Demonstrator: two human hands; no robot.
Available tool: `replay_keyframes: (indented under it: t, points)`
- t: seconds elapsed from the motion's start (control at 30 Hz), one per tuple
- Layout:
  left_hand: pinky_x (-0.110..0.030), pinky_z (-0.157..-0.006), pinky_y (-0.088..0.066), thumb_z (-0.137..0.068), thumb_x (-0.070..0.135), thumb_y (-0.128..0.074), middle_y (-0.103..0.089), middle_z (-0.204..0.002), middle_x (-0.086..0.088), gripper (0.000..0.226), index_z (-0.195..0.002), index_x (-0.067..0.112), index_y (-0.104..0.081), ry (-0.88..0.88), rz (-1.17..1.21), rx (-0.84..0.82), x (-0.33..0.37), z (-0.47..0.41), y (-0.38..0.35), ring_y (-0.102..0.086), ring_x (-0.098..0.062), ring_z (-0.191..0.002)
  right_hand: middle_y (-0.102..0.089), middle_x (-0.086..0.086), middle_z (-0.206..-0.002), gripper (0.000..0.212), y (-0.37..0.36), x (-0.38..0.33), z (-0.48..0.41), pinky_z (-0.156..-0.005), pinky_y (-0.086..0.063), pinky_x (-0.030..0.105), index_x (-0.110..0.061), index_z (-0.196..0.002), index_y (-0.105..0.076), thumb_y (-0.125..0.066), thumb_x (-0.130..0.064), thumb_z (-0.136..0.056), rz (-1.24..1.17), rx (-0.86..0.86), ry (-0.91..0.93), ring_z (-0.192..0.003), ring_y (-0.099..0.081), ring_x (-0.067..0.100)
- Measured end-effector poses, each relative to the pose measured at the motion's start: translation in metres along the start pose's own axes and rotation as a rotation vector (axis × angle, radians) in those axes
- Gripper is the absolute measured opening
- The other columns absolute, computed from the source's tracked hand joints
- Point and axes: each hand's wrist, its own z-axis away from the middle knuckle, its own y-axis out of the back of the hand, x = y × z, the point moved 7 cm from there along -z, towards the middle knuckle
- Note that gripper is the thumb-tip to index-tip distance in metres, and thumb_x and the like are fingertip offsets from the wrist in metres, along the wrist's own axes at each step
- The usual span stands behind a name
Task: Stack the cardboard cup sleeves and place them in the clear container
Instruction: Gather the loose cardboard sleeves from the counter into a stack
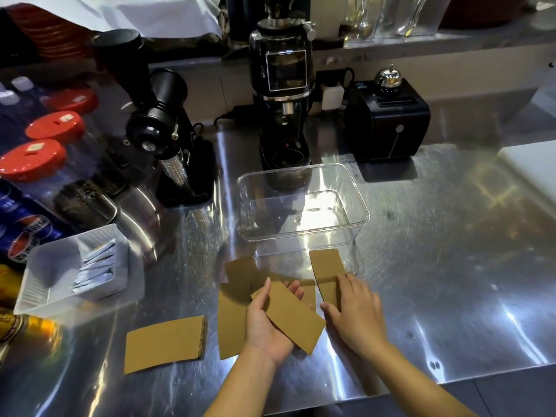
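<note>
**Gathering cup sleeves on a steel counter, with the clear container waiting empty**

A person stands at the near edge of a shiny steel counter [436,266]. The left hand [267,323] is palm up, fingers loosely curled, cradling one flat cardboard sleeve [293,319] that lies slantwise across the palm. The right hand [355,308] is palm down with spread fingers, pressing on another sleeve [326,266] that lies flat just in front of the container; it presses but does not grip.

More sleeves overlap in a loose pile [240,275] under and behind the left hand. One sleeve [165,341] lies alone toward the near left of the counter.

The clear container [302,203] sits mid-counter, just beyond the hands, empty and open at the top.

Risks, as a judgement: the held sleeve rests loosely and could slide off the tilted palm. Sleeves on polished steel may skid rather than lift. A crooked stack might catch on the container rim.

Room to move: the counter's right side is bare. On the left stand a white tray of packets [75,266], bottles and jars. Two coffee grinders [168,136] stand close behind the container.
</note>
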Motion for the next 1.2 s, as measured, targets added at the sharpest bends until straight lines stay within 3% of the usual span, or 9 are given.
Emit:
replay_keyframes:
  t: [0.1, 0.17, 0.37, 0.6, 0.8, 0.9, 0.97, 1.07, 1.2]
  points:
    - [-0.046, -0.08, -0.051, -0.072, 0.038, -0.066, -0.074, -0.088, -0.012, 0.043, -0.097, 0.003, -0.067, 0.022, 0.019, -0.002, 0.0, -0.001, 0.0, -0.064, -0.024, -0.09, -0.054, 0.006, -0.124, 0.049, 0.009, 0.002, -0.001, -0.093, -0.033, 0.038, -0.015, -0.123, -0.038, -0.053, -0.026, -0.078, -0.064, 0.031, -0.034, -0.116, -0.044, 0.026]
    - [-0.046, -0.083, -0.051, -0.075, 0.038, -0.065, -0.074, -0.088, -0.012, 0.041, -0.098, 0.004, -0.067, 0.027, 0.022, 0.0, -0.001, -0.003, 0.0, -0.065, -0.024, -0.089, -0.055, 0.004, -0.115, 0.055, 0.014, 0.001, -0.003, -0.088, -0.032, 0.038, -0.016, -0.123, -0.037, -0.056, -0.023, -0.072, -0.072, 0.036, -0.05, -0.11, -0.046, 0.026]
    - [-0.045, -0.081, -0.053, -0.067, 0.037, -0.069, -0.073, -0.087, -0.012, 0.038, -0.087, 0.006, -0.071, 0.027, 0.0, -0.014, 0.0, -0.005, -0.004, -0.066, -0.025, -0.085, -0.05, 0.004, -0.12, 0.067, 0.018, 0.008, -0.003, -0.085, -0.032, 0.04, -0.018, -0.133, -0.026, -0.055, -0.022, -0.072, -0.028, 0.035, -0.075, -0.112, -0.041, 0.026]
    - [-0.046, -0.087, -0.051, -0.073, 0.038, -0.067, -0.073, -0.089, -0.013, 0.039, -0.095, 0.006, -0.068, 0.031, -0.01, -0.004, -0.001, -0.008, -0.002, -0.067, -0.026, -0.083, -0.053, 0.007, -0.114, 0.045, 0.015, 0.002, -0.007, -0.084, -0.037, 0.04, -0.015, -0.117, -0.037, -0.049, -0.026, -0.076, 0.129, -0.041, 0.018, -0.105, -0.045, 0.028]
    - [-0.045, -0.083, -0.051, -0.068, 0.042, -0.07, -0.072, -0.088, -0.014, 0.041, -0.084, 0.005, -0.071, 0.001, -0.062, -0.024, 0.004, -0.01, -0.001, -0.067, -0.026, -0.081, -0.051, 0.003, -0.093, 0.039, 0.023, 0.006, -0.009, -0.073, -0.042, 0.034, -0.02, -0.091, -0.041, -0.065, -0.029, -0.062, -0.361, -0.037, -0.06, -0.091, -0.049, 0.024]
    - [-0.045, -0.083, -0.052, -0.076, 0.048, -0.061, -0.072, -0.101, -0.018, 0.05, -0.097, 0.004, -0.071, -0.01, -0.098, -0.126, 0.007, -0.008, -0.01, -0.068, -0.032, -0.095, -0.055, 0.003, -0.093, 0.042, 0.025, -0.014, -0.005, -0.066, -0.042, 0.025, -0.022, -0.092, -0.046, -0.064, -0.036, -0.057, -0.511, -0.079, 0.047, -0.086, -0.053, 0.019]
    - [-0.046, -0.088, -0.051, -0.077, 0.049, -0.06, -0.07, -0.104, -0.02, 0.054, -0.105, 0.004, -0.068, -0.03, -0.097, -0.162, 0.009, -0.008, -0.014, -0.065, -0.035, -0.1, -0.057, -0.003, -0.091, 0.04, 0.025, -0.032, 0.001, -0.068, -0.042, 0.018, -0.025, -0.092, -0.048, -0.06, -0.039, -0.057, -0.539, -0.113, 0.153, -0.086, -0.053, 0.013]
    - [-0.045, -0.09, -0.048, -0.068, 0.045, -0.067, -0.067, -0.093, -0.018, 0.057, -0.103, 0.001, -0.065, -0.06, -0.062, -0.122, 0.013, -0.008, -0.015, -0.064, -0.031, -0.087, -0.047, -0.022, -0.091, 0.038, 0.02, -0.056, 0.01, -0.07, -0.036, 0.009, -0.029, -0.095, -0.049, -0.058, -0.041, -0.059, -0.5, -0.17, 0.271, -0.088, -0.046, 0.001]
    - [-0.04, -0.089, -0.047, -0.069, 0.031, -0.067, -0.063, -0.095, -0.012, 0.043, -0.103, 0.007, -0.061, -0.104, -0.035, -0.114, 0.02, -0.004, -0.016, -0.061, -0.023, -0.086, -0.053, -0.007, -0.111, 0.048, 0.015, -0.077, 0.014, -0.091, -0.038, 0.022, -0.021, -0.105, -0.054, -0.053, -0.044, -0.063, -0.441, -0.226, 0.421, -0.104, -0.043, 0.007]
